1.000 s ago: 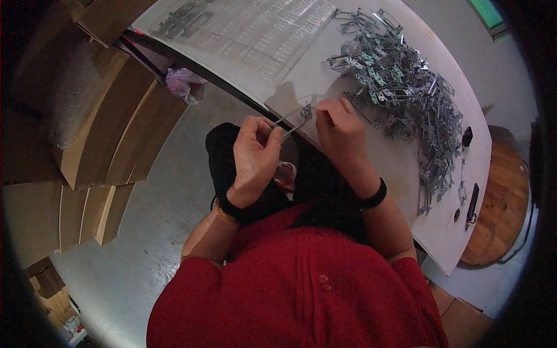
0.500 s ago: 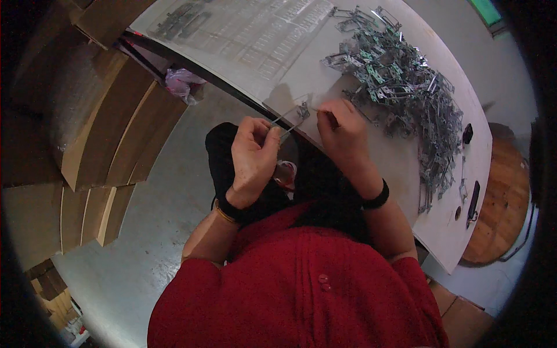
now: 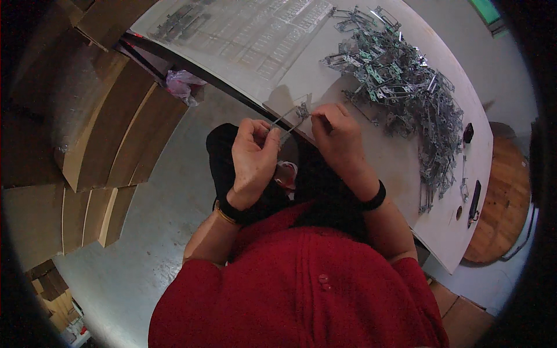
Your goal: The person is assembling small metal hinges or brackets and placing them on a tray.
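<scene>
A thin metal wire bracket (image 3: pixel 295 127) with two long prongs and a small plate end is pinched in my left hand (image 3: pixel 254 153), just over the near edge of the table. Its plate end (image 3: pixel 302 110) points up and right, away from my fingers. Close beside that end is my right hand (image 3: pixel 339 139), its thumb and fingertips drawn together; whether they grip the plate or a small part at it is too small to tell. To the right lies a large heap of similar metal brackets (image 3: pixel 400 87) on the white table (image 3: pixel 383 151).
Clear plastic trays (image 3: pixel 249 43) lie at the table's far left, some metal pieces in one corner. A black-handled tool (image 3: pixel 474 200) rests near the right edge, a round wooden stool (image 3: pixel 499 203) beyond. Cardboard boxes (image 3: pixel 110 116) stand at left, a plastic bag (image 3: pixel 183 84) beside them.
My right hand has moved slightly left and down, its fingertips now right at the bracket's plate end. My left hand holds the bracket in nearly the same place.
</scene>
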Action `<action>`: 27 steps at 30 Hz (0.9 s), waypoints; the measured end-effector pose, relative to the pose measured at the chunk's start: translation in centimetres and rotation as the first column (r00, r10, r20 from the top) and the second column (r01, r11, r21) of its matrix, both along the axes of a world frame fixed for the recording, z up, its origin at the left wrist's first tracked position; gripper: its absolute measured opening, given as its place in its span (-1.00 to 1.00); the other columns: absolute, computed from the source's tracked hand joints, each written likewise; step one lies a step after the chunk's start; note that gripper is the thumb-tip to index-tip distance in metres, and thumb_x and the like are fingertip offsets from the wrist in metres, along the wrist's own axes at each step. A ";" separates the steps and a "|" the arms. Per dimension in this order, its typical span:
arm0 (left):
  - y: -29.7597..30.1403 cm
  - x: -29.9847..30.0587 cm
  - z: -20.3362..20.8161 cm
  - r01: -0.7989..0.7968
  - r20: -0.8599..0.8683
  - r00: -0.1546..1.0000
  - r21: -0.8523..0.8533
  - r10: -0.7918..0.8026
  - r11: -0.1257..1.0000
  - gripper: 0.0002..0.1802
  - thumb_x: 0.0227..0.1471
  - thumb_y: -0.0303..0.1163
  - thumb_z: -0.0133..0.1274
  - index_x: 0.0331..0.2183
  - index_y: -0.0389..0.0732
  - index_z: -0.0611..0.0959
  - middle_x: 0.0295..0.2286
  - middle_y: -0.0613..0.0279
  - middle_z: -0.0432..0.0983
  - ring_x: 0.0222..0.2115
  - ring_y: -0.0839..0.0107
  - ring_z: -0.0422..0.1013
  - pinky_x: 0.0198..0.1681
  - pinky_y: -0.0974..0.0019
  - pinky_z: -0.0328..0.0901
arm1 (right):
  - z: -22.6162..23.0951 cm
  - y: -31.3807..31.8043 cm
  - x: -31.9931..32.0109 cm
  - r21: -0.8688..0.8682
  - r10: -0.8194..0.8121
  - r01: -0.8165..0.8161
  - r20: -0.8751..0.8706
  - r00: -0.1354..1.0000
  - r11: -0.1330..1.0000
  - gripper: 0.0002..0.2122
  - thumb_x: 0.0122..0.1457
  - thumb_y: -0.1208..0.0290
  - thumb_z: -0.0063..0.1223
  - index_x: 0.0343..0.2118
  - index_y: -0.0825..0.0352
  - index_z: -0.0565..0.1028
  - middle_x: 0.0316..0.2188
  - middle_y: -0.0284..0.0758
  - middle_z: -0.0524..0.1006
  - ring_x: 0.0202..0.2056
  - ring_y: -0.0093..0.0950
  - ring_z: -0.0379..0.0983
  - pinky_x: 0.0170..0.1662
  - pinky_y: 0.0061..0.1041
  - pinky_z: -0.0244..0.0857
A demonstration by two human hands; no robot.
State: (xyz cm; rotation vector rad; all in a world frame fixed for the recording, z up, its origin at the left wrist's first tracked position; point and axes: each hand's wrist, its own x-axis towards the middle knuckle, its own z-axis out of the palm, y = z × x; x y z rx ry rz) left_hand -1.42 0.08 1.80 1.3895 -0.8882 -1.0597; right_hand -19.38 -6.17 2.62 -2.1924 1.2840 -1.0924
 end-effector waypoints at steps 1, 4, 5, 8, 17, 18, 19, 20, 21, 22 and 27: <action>0.0 0.0 0.0 -0.005 -0.005 1.000 0.016 0.005 1.000 -0.79 0.18 -0.53 0.17 -0.36 -0.24 0.42 -0.39 0.31 0.45 -0.49 0.62 0.38 -0.44 0.45 0.33 | -0.1 -0.1 0.0 -0.011 0.004 -0.004 -0.005 1.000 1.000 -0.86 0.13 0.63 0.15 -0.25 0.32 0.50 -0.34 -0.11 0.54 -0.30 -0.02 0.52 -0.30 -0.16 0.41; 0.0 0.1 -0.6 -0.008 0.003 1.000 -0.029 0.008 1.000 -0.79 0.17 -0.54 0.17 -0.36 -0.24 0.42 -0.40 0.31 0.45 -0.49 0.62 0.38 -0.45 0.44 0.33 | -0.1 -0.1 0.0 -0.002 0.000 0.000 -0.041 0.999 1.000 -0.86 0.12 0.63 0.14 -0.26 0.32 0.50 -0.35 -0.10 0.54 -0.30 -0.01 0.51 -0.29 -0.15 0.41; 0.0 0.1 -0.8 -0.011 0.003 1.000 -0.034 0.011 0.999 -0.79 0.17 -0.54 0.17 -0.36 -0.24 0.42 -0.41 0.31 0.45 -0.49 0.62 0.38 -0.45 0.44 0.33 | 0.0 -0.1 0.1 0.007 -0.004 0.004 -0.056 0.998 1.000 -0.86 0.12 0.63 0.14 -0.26 0.32 0.50 -0.35 -0.10 0.54 -0.30 -0.01 0.51 -0.29 -0.15 0.41; -0.1 0.2 -1.1 -0.002 0.012 1.000 -0.037 0.003 0.999 -0.79 0.18 -0.54 0.17 -0.35 -0.23 0.41 -0.36 0.29 0.46 -0.49 0.62 0.39 -0.49 0.46 0.32 | 0.1 0.1 0.3 0.028 -0.011 0.011 -0.027 1.000 1.000 -0.87 0.12 0.63 0.14 -0.27 0.32 0.50 -0.35 -0.10 0.54 -0.30 -0.01 0.51 -0.28 -0.16 0.40; -0.1 0.2 -0.8 0.024 -0.006 1.000 0.010 -0.024 1.000 -0.78 0.20 -0.53 0.17 -0.33 -0.20 0.40 -0.26 0.26 0.47 -0.50 0.61 0.42 -0.59 0.50 0.30 | 0.1 0.0 0.5 0.016 -0.011 0.012 -0.027 1.000 1.000 -0.85 0.09 0.63 0.16 -0.27 0.31 0.52 -0.36 -0.11 0.55 -0.29 -0.03 0.51 -0.27 -0.16 0.40; -0.1 0.3 -0.9 0.027 -0.006 1.000 0.005 -0.027 1.000 -0.78 0.20 -0.53 0.17 -0.33 -0.21 0.40 -0.26 0.25 0.47 -0.50 0.61 0.42 -0.59 0.50 0.30 | 0.0 0.0 0.5 0.000 -0.016 0.016 -0.019 1.000 1.000 -0.85 0.10 0.63 0.16 -0.26 0.31 0.52 -0.36 -0.11 0.55 -0.29 -0.03 0.51 -0.27 -0.16 0.40; -0.1 0.3 -1.0 0.030 -0.006 1.000 0.000 -0.030 1.000 -0.77 0.20 -0.52 0.17 -0.33 -0.21 0.40 -0.26 0.25 0.47 -0.50 0.61 0.42 -0.59 0.50 0.30 | -0.2 -0.2 0.4 -0.017 -0.021 0.021 -0.011 1.000 1.000 -0.85 0.10 0.63 0.16 -0.26 0.31 0.52 -0.36 -0.11 0.55 -0.29 -0.02 0.51 -0.26 -0.15 0.40; -0.1 0.3 -1.2 0.029 0.008 1.000 -0.014 -0.029 0.999 -0.77 0.20 -0.53 0.17 -0.33 -0.20 0.40 -0.26 0.25 0.47 -0.50 0.61 0.42 -0.59 0.50 0.30 | -0.3 -0.2 0.3 -0.033 -0.025 0.025 -0.003 1.000 0.999 -0.85 0.10 0.62 0.16 -0.26 0.31 0.52 -0.36 -0.11 0.55 -0.29 -0.02 0.51 -0.26 -0.15 0.40; -0.1 0.4 -1.5 0.026 0.023 0.999 -0.028 -0.025 0.999 -0.77 0.20 -0.53 0.17 -0.33 -0.20 0.40 -0.26 0.25 0.47 -0.50 0.61 0.42 -0.59 0.50 0.30 | -0.2 -0.2 0.3 -0.012 -0.024 0.023 -0.021 1.000 1.000 -0.85 0.10 0.62 0.16 -0.26 0.31 0.52 -0.36 -0.11 0.55 -0.29 -0.02 0.51 -0.26 -0.15 0.40; -0.1 0.5 -1.6 0.023 0.038 0.999 -0.042 -0.021 0.999 -0.78 0.20 -0.53 0.17 -0.33 -0.20 0.40 -0.26 0.25 0.47 -0.50 0.62 0.42 -0.59 0.50 0.30 | 0.0 -0.1 0.3 0.008 -0.021 0.021 -0.039 0.999 1.000 -0.86 0.11 0.62 0.16 -0.26 0.31 0.52 -0.36 -0.11 0.55 -0.29 -0.02 0.50 -0.26 -0.15 0.40; 0.0 0.4 -1.1 0.026 0.003 1.000 -0.039 -0.026 0.999 -0.78 0.21 -0.52 0.16 -0.34 -0.20 0.40 -0.26 0.24 0.48 -0.51 0.61 0.43 -0.58 0.51 0.31 | -0.1 0.0 0.3 0.023 -0.015 0.015 -0.002 1.000 1.000 -0.89 0.13 0.60 0.16 -0.28 0.33 0.52 -0.35 -0.10 0.55 -0.29 -0.04 0.51 -0.26 -0.18 0.40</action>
